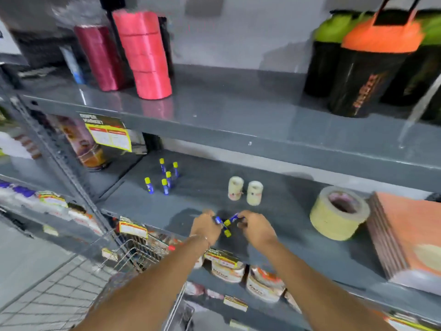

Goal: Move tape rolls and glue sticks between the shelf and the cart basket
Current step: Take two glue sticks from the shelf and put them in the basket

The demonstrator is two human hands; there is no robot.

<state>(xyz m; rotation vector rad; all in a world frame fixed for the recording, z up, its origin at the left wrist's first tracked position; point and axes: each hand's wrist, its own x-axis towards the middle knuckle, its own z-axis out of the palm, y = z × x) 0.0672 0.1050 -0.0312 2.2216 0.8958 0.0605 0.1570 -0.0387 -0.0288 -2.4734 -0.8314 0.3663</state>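
My left hand (205, 226) and my right hand (255, 227) hover close together over the front of the grey middle shelf (148, 206). Each is closed on a blue glue stick with a yellow cap; the left one's glue stick (223, 226) points down-right, the right one's glue stick (232, 219) points down-left, and their caps nearly touch. Several more glue sticks (165, 177) stand upright further back on the left. Two small pale tape rolls (245, 191) stand behind my hands. A large beige tape roll (338, 216) lies to the right. The wire cart basket (71, 290) is at lower left.
A stack of orange-pink pads (405, 232) sits right of the large roll. The upper shelf holds red ribbon spools (145, 53) and black shaker bottles (372, 68). Price tags (133, 229) line the shelf edge, with packaged goods (245, 273) on the shelf below.
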